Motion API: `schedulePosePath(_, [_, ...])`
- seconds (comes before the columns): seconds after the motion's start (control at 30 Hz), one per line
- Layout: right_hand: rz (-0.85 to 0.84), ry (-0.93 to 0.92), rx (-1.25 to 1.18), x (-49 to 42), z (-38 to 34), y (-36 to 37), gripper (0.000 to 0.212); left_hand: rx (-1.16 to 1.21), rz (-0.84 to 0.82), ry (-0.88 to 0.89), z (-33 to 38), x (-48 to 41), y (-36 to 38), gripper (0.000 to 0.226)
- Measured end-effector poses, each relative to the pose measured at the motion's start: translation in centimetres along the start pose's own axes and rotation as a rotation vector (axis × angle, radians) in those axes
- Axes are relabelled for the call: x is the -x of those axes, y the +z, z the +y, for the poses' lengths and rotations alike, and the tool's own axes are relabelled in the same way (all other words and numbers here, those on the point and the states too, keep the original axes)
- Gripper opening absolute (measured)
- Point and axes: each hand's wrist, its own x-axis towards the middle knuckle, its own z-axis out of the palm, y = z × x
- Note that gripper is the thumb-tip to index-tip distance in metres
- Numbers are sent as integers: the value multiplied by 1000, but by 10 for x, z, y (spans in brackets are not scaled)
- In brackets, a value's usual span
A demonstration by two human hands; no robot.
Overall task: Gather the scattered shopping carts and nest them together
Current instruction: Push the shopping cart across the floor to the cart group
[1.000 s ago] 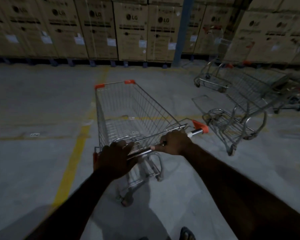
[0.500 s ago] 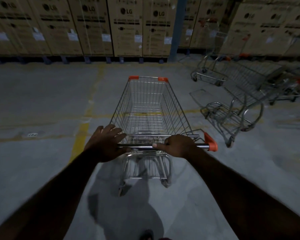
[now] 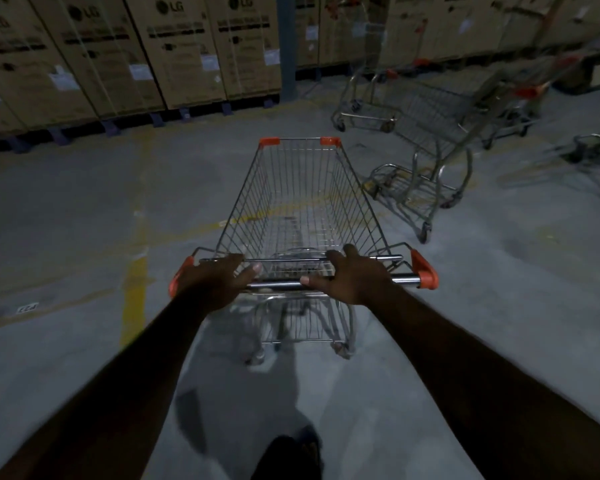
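Note:
I am behind a wire shopping cart (image 3: 302, 202) with orange corner caps, which points straight ahead over the concrete floor. My left hand (image 3: 215, 277) rests on the left part of its handle bar (image 3: 404, 280). My right hand (image 3: 354, 275) rests on the right part. Both thumbs lie along the top of the bar and the fingers reach forward over it. Ahead to the right stands a loose group of other carts (image 3: 433, 109), blurred, with orange handle caps. One more cart (image 3: 596, 157) is at the far right edge.
Tall cardboard boxes (image 3: 194, 46) on pallets line the back wall. A blue steel post (image 3: 288, 46) stands between them. A yellow floor line (image 3: 134, 289) runs to the left of my cart. Open concrete floor lies ahead on the left. My foot (image 3: 288, 459) shows at the bottom.
The cart has swung from angled left to straight ahead and rolled toward the other carts. My fingers have loosened from a curled grip to lying over the handle.

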Motion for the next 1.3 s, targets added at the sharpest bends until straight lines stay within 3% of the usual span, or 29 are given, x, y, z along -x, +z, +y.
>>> schedulePosePath(0.1, [-117, 44, -47, 12, 5, -8, 117, 17, -58, 49, 4, -7, 1, 108])
schedulePosePath(0.23, [-162, 50, -109, 28, 3, -10, 104, -16, -74, 125, 10, -21, -6, 109])
schedulePosePath(0.47, [-164, 264, -188, 27, 0, -7, 122, -56, -93, 288, 19, -61, -14, 100])
schedulePosePath(0.63, [-148, 399, -255, 36, 0, 0, 115, -117, -101, 406, 34, -80, -18, 86])
schedulePosePath(0.8, [-99, 515, -305, 55, -1, 9, 124, -158, -127, 500, 50, -88, -22, 89])
schedulePosePath(1.07, [-74, 642, -494, 108, -9, 13, 114, -192, -164, 659, 83, -80, -21, 90])
schedulePosePath(1.3, [15, 749, -336, 165, -1, 36, 112, -199, -191, 796, 129, -47, -16, 70])
